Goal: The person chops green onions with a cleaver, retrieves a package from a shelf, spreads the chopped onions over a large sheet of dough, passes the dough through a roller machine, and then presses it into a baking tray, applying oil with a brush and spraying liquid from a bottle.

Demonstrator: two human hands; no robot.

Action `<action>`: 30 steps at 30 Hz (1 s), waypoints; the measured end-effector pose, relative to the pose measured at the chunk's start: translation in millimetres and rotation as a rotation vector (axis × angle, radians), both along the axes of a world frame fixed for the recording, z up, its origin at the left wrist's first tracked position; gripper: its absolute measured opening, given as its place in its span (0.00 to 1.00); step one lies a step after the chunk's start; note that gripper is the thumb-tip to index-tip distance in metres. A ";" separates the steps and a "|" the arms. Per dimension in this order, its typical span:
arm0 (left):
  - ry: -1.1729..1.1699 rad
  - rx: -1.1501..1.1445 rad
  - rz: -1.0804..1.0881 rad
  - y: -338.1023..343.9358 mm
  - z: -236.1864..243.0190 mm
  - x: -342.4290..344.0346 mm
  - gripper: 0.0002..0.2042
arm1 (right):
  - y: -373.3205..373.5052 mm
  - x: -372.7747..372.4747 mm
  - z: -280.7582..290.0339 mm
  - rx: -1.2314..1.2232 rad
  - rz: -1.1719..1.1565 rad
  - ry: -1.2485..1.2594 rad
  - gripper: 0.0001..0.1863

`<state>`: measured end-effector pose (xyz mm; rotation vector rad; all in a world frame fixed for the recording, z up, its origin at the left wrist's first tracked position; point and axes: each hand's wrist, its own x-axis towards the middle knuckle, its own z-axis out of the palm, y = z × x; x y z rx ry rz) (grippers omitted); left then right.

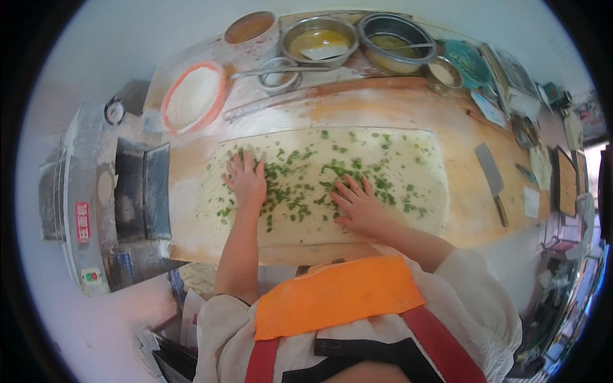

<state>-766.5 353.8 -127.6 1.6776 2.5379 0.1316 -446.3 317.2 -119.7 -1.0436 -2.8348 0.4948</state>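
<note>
A wide rectangular sheet of dough (357, 230) lies flat on the wooden worktable (466, 124). Chopped green onion (290, 198) is scattered over it, thickest through the middle and thinner toward the edges. My left hand (248, 182) rests palm down on the left part of the sheet, fingers spread and pointing away from me. Right of centre, my right hand (361, 207) lies on the dough with its fingers apart, angled to the far left among the green bits. Neither hand grips anything.
A cleaver (490, 175) lies right of the dough. Along the back are a pink-rimmed tub of flour (193, 97), a rolling pin (268, 105), a metal bowl of yellow liquid (319, 41), a dark pot (394, 43) and a teal bowl (467, 64). A machine (96, 204) stands left.
</note>
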 end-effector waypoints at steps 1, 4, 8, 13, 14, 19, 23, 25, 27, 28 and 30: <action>-0.018 0.034 0.056 -7.4 -0.1 9.0 0.30 | -2.0 15.9 -2.9 -0.049 -0.003 0.018 0.35; -0.115 0.061 0.205 -38.9 -5.8 41.4 0.30 | -5.9 65.2 18.1 -0.029 -0.091 0.248 0.24; -0.444 0.277 0.246 -55.1 -7.2 33.9 0.28 | 32.9 123.3 23.7 -0.251 -0.637 0.609 0.07; 0.323 0.475 0.177 -30.7 8.4 70.6 0.21 | 181.4 173.8 8.2 0.039 -0.821 0.376 0.07; 0.405 0.489 0.122 -23.1 11.9 83.3 0.19 | 206.0 174.4 -0.3 0.059 -0.789 0.334 0.08; -0.444 0.768 -0.107 -17.4 50.2 198.3 0.08 | 241.2 153.6 -18.7 -0.106 -0.643 0.106 0.09; -0.370 0.320 -0.828 -51.2 44.7 311.5 0.05 | 188.8 160.0 26.6 -0.408 -0.261 0.265 0.09; -0.570 0.461 -1.119 -64.8 31.7 358.6 0.10 | 168.7 190.3 7.0 -0.429 -0.690 0.414 0.14; -0.489 0.354 -1.176 -76.5 10.9 385.7 0.10 | 165.4 215.9 -9.8 0.079 -0.932 0.420 0.15; -0.459 0.311 -1.209 -82.0 2.4 393.6 0.11 | 165.7 222.2 -14.6 -0.030 -0.957 0.355 0.15; -0.434 0.213 -1.190 -93.1 -21.6 410.9 0.11 | 171.8 224.7 -17.4 -0.269 -1.001 0.306 0.16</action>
